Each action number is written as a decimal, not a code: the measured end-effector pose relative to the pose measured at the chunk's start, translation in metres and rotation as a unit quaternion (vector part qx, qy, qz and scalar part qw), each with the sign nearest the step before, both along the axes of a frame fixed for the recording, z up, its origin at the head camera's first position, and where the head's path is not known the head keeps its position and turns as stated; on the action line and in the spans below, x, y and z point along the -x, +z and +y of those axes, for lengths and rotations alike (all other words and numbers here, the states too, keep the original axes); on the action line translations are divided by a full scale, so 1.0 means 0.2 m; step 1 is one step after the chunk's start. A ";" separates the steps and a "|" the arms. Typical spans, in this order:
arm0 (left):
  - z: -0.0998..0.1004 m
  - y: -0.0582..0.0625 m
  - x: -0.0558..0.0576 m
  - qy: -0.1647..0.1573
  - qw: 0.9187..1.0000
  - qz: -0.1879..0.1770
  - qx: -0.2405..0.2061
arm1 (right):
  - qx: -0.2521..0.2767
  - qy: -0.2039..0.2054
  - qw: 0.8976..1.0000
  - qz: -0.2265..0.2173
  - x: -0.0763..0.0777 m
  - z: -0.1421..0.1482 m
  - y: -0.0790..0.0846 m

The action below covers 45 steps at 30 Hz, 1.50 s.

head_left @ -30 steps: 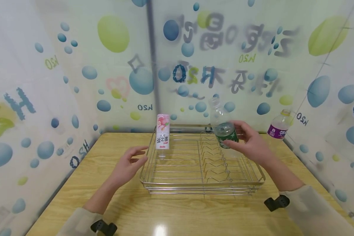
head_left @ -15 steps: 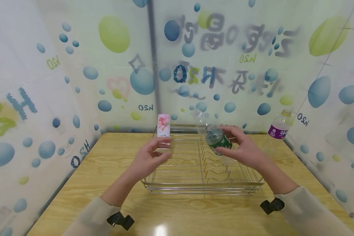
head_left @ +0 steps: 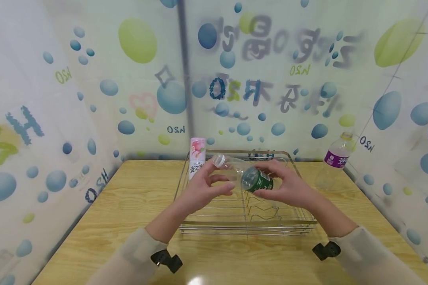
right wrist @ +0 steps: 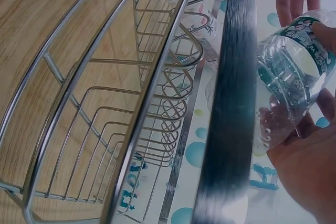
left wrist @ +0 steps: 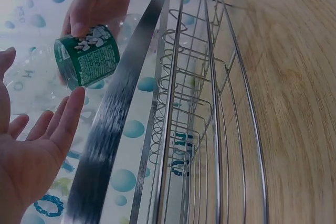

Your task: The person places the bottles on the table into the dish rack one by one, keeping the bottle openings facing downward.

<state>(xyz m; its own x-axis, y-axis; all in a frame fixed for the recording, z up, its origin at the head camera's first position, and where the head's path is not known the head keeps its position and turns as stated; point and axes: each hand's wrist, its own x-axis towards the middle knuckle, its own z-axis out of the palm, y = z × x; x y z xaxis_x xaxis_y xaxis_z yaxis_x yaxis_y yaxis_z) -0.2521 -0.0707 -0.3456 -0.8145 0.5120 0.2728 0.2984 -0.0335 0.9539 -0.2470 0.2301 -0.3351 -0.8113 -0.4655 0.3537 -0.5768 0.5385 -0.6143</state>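
Observation:
A clear plastic bottle with a green label (head_left: pixel 258 181) is held above the wire rack in the head view, tilted with its neck pointing left. My right hand (head_left: pixel 289 184) grips its lower part, thumb in front and fingers behind. My left hand (head_left: pixel 199 190) is beside the bottle's neck, thumb and fingers spread apart. In the left wrist view the left hand's fingers (left wrist: pixel 68 121) are extended near the green label without closing round the bottle. The right wrist view has the bottle's clear base (right wrist: pixel 286 98) above the right palm (right wrist: pixel 310 163).
A metal wire dish rack (head_left: pixel 214 221) stands on the wooden table (head_left: pixel 128 198) below the hands. A pink-and-white labelled bottle (head_left: pixel 197 150) is at the rack's left back, partly behind the left hand. A bottle with a purple label and yellow neck ring (head_left: pixel 337 158) stands right of the rack.
The bottle in my right hand has come lower and tipped from nearly upright toward the left. My left hand has moved right, from the rack's left edge to the bottle's neck.

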 end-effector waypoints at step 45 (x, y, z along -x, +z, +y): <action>-0.18 -0.05 0.04 0.096 0.995 0.022 -0.007 | 0.055 -0.031 0.995 -0.077 0.01 0.17 -0.05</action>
<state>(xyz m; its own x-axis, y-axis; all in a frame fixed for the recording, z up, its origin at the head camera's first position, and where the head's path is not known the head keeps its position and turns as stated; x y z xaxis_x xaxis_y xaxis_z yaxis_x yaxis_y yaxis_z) -0.2596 -0.1073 -0.3561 -0.8837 0.3450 0.3162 0.3421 0.0153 0.9395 -0.2486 0.2651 -0.3448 -0.8859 -0.3785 0.2683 -0.4386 0.4944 -0.7505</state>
